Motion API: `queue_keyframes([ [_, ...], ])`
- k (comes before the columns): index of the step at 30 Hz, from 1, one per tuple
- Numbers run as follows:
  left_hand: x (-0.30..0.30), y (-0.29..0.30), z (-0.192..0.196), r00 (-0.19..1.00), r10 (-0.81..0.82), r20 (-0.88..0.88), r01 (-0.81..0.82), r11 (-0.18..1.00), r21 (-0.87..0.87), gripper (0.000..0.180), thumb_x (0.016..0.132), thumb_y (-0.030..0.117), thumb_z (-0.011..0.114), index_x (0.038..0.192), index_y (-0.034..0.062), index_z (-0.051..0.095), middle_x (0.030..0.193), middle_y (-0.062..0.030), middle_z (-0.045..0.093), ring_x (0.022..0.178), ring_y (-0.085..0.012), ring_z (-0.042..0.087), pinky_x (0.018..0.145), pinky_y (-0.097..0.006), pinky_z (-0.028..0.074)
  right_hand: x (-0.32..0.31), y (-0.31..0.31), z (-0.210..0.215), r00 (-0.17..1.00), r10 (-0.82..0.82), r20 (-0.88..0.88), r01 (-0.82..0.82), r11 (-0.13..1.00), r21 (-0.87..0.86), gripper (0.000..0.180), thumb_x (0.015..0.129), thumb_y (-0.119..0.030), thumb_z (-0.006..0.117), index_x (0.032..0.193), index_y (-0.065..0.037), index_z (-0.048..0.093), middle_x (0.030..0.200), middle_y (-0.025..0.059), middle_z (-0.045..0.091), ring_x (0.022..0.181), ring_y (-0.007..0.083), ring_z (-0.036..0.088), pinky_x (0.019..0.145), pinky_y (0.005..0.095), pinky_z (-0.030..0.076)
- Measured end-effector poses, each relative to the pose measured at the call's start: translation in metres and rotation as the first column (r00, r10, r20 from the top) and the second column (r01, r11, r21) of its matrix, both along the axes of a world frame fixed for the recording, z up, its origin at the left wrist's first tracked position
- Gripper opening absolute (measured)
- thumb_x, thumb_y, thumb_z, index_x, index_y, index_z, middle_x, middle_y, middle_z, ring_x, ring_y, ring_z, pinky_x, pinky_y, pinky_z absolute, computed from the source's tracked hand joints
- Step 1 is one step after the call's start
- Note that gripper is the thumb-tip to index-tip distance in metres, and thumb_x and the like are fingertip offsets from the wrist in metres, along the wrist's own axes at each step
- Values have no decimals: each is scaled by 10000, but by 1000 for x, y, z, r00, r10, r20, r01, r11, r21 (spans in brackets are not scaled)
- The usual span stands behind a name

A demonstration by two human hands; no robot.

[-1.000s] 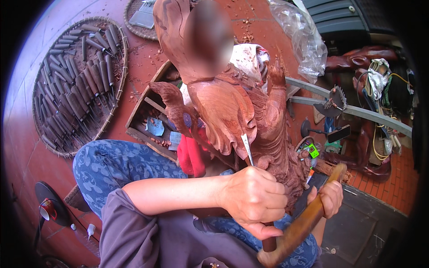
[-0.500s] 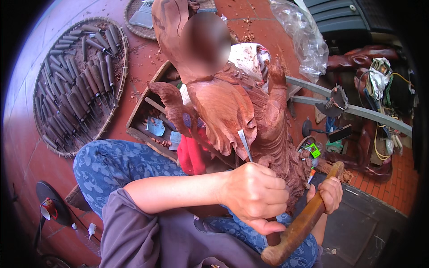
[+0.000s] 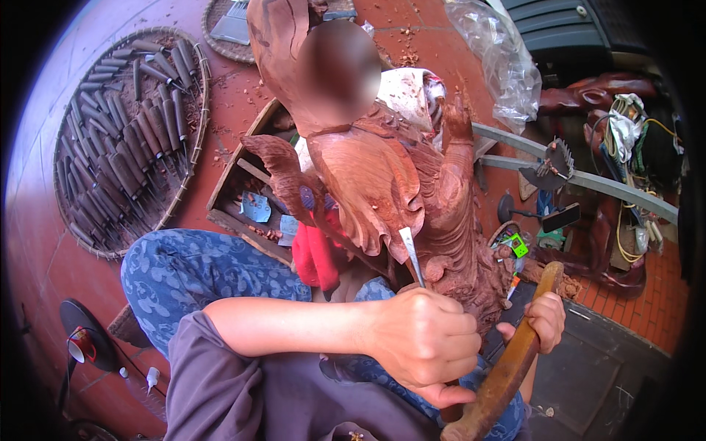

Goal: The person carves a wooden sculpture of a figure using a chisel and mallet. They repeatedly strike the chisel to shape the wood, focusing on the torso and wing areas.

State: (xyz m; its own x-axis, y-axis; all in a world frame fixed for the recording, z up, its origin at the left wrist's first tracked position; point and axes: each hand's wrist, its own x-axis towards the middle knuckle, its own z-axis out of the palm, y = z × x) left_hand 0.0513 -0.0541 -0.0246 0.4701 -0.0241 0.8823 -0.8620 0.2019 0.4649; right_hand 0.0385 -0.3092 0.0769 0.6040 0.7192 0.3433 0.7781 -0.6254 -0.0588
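Left hand [image 3: 423, 339] is fisted tight around a chisel [image 3: 412, 257], fingers wrapped fully on the handle (handle itself hidden inside the fist). Only the metal blade shows, rising up from the knuckles, tip touching the lower edge of the reddish wooden carving [image 3: 390, 191]. Carving stands upright just ahead of the knees, over the person's lap in blue patterned trousers [image 3: 191, 275].

Right hand [image 3: 540, 323] is lower right, fingers curled closed around a wooden mallet [image 3: 507, 367], a long curved brown club running diagonally from beside the carving's base down to the bottom edge. Mallet is near the chisel hand, not touching it.

Around it: round woven tray [image 3: 187, 184] at left on the red tiled floor, full of chisels lying side by side. Wooden crate [image 3: 228, 187] behind the carving with scraps in it, red cloth [image 3: 316, 257] between crate and carving. Clear plastic bag [image 3: 500, 66] top right, tangle of cables [image 3: 632, 147] far right
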Motion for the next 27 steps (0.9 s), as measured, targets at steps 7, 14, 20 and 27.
queue_keyframes([
  [7,6,0,0,997,-46,-65,47,999,18,413,743,416,715,599,112,474,629,-17,435,539,-188,501,467,-315,395,-6,8,7,1000,-9,-8,9,1000,24,557,737,-395,857,901,-95,417,700,41,512,578,212,542,548,370,475],
  [14,11,-1,-4,998,0,-63,1,1000,13,417,823,411,674,588,142,459,629,20,418,534,-126,465,430,-279,313,-3,6,-4,1000,2,16,-2,1000,19,350,794,-122,779,889,-57,448,721,85,540,581,243,553,539,383,471],
  [20,14,1,-5,998,-4,-57,4,1000,15,411,819,404,676,586,145,457,624,21,410,533,-125,464,425,-278,309,5,-1,-12,997,40,65,-43,997,56,304,779,-68,760,877,-38,473,713,105,553,577,256,556,532,390,476],
  [27,18,3,-7,999,17,-47,-16,1000,22,399,810,408,681,592,144,474,625,22,422,528,-124,462,423,-276,308,12,0,-19,994,14,105,-18,999,42,304,763,-52,766,856,-33,477,694,109,552,577,263,557,533,387,478],
])
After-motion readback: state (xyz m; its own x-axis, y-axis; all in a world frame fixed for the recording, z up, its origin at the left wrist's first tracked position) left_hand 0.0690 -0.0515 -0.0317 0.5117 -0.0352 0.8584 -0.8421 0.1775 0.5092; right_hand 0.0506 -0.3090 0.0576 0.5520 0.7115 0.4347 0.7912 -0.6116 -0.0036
